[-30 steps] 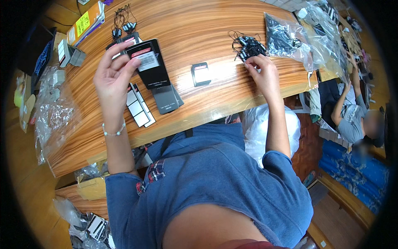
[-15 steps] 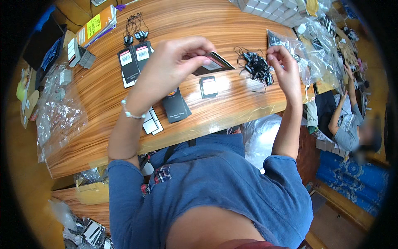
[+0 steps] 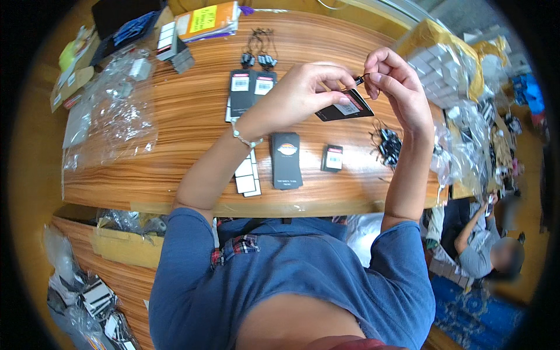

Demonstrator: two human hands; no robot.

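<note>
The left hand [image 3: 297, 93] pinches a black tag [image 3: 345, 109] between thumb and fingers, and just beside it the right hand [image 3: 405, 96] pinches a thin black cord [image 3: 367, 76] between thumb and fingertips, the other fingers curled. A second ago the hands were well apart, the left lifting the tag at the left side and the right down at the cord pile [image 3: 387, 147]; now they meet, the right away from the pile and up by the tag's edge. Whether the cord passes through the tag I cannot tell. The tag is above the table [image 3: 192, 128], between the hands, beyond the small cards [image 3: 333, 158]. Its labelled end points right, toward the right hand, its label facing up; its long axis runs roughly left to right, tilted, the left end partly under the fingers. Nearer the person lie the black stack [image 3: 286, 169], its long axis pointing toward the body, and, left of it, the white labels [image 3: 246, 179]. Past the left wrist, two corded tags [image 3: 240, 96] lie side by side, their cords bunched at the far end. Farther out are an orange folder [image 3: 219, 20], a clear bag [image 3: 116, 111] at left and wrapped white boxes [image 3: 440, 67] at far right
</note>
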